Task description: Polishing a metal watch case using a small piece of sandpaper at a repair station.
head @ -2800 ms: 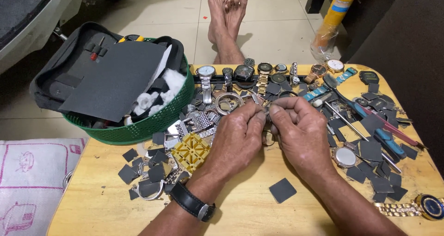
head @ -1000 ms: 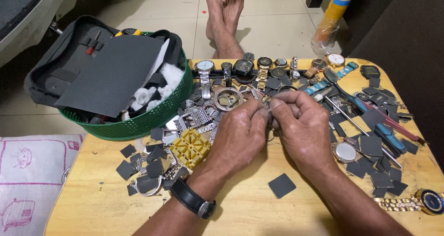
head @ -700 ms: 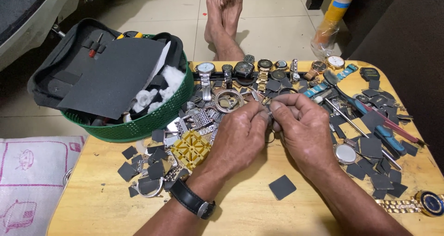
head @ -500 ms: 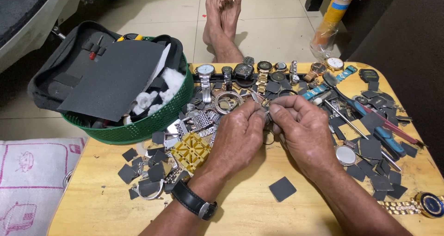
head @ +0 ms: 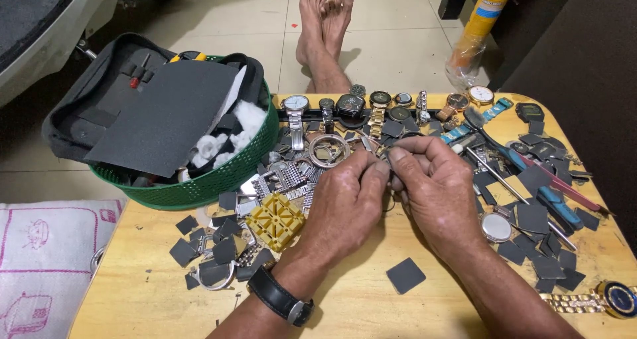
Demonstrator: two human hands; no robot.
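My left hand and my right hand meet over the middle of a yellow wooden table. Their fingertips pinch a small metal watch part between them; the fingers hide most of it. A black wristwatch is strapped on my left wrist. A yellow plastic watch-holder block lies just left of my left hand. A row of wristwatches lines the far table edge beyond my fingers.
A green plastic basket with a dark tool case, grey sheet and cotton stands at the left. Dark square pads, metal bracelets, blue-handled tools and a gold watch litter the table. Bare feet rest on the floor beyond.
My hands stay together on the small part with only slight finger movement. The view has shifted a little.
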